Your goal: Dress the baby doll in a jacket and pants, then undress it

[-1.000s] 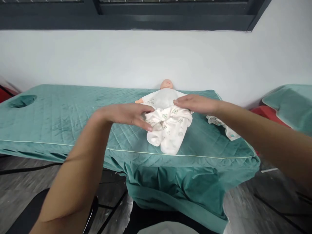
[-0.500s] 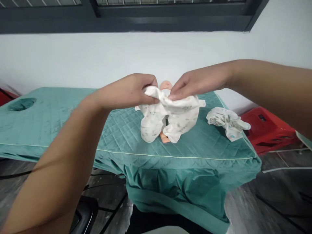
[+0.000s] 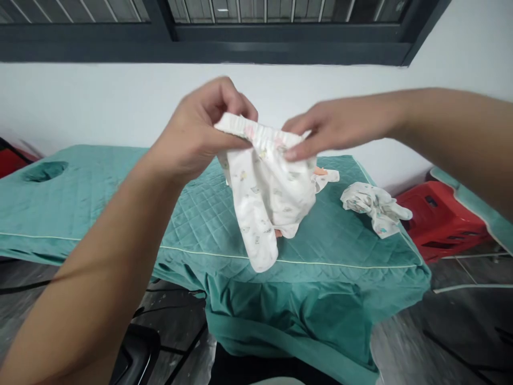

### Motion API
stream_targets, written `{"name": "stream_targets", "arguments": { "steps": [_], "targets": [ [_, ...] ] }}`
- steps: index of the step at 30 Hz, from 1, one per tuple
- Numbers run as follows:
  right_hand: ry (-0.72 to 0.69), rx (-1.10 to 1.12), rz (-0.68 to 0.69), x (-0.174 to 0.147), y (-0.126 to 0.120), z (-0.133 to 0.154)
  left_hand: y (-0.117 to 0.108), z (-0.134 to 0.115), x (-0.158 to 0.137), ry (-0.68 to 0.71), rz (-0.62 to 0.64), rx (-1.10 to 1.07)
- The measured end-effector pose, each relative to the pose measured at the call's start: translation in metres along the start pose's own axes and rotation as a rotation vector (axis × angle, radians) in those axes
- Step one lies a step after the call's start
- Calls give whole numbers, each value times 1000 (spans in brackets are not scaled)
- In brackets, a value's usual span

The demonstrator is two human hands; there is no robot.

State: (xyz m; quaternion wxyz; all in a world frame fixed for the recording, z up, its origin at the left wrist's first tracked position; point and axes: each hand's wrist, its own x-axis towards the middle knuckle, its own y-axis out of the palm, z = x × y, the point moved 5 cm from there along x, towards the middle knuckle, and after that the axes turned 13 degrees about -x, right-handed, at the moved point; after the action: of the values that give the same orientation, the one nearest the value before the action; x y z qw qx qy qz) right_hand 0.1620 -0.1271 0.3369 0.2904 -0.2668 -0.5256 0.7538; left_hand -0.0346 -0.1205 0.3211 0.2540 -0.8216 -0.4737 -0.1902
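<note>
A pair of white baby pants [image 3: 272, 187] with small printed figures hangs from its gathered waistband above the bed. My left hand [image 3: 208, 123] pinches the waistband's left end between thumb and fingers. At the other end, my right hand [image 3: 328, 131] has its thumb and fingers closed on the cloth. One pant leg dangles toward the bed's near edge. Behind the pants lies a baby doll, mostly hidden; its small hand [image 3: 319, 171] and a white sleeve [image 3: 332, 176] show on the right.
A green quilted bed [image 3: 340, 235] spans the view, with a face hole [image 3: 46, 171] at far left. A crumpled white printed garment [image 3: 374, 206] lies near its right end. Beyond that is a red plastic stool [image 3: 444, 219]. A white wall [image 3: 120, 101] stands behind.
The pants have been raised and turned so the waistband faces me and one leg hangs lower. The doll's head, visible before, is now hidden behind cloth and hands.
</note>
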Motion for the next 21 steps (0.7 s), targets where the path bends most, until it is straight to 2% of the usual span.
{"name": "stream_targets", "arguments": {
  "steps": [2, 4, 7, 9, 11, 15, 18, 21],
  "targets": [
    [80, -86, 52, 3, 12, -12, -6, -3, -2, 68, -34, -39],
    [138, -93, -2, 3, 15, -22, -7, 1, -4, -57, 63, 17],
    [218, -76, -188, -3, 2, -29, -7, 9, -12, -302, 267, 230],
    [241, -41, -289, -11, -11, -26, -10, 8, -15, -343, 315, 345],
    [230, 30, -348, -18, -21, -19, -16, 0, -13, -249, 234, 408],
    [102, 285, -470, -23, -31, -1, -33, -21, -6, 59, -114, 440],
    [-22, 486, -520, -16, -26, 13, -42, -19, 0, 102, -287, 338],
    [-98, 545, -472, 3, -10, 28, -46, -10, 4, 132, -394, 251]
  ]
}}
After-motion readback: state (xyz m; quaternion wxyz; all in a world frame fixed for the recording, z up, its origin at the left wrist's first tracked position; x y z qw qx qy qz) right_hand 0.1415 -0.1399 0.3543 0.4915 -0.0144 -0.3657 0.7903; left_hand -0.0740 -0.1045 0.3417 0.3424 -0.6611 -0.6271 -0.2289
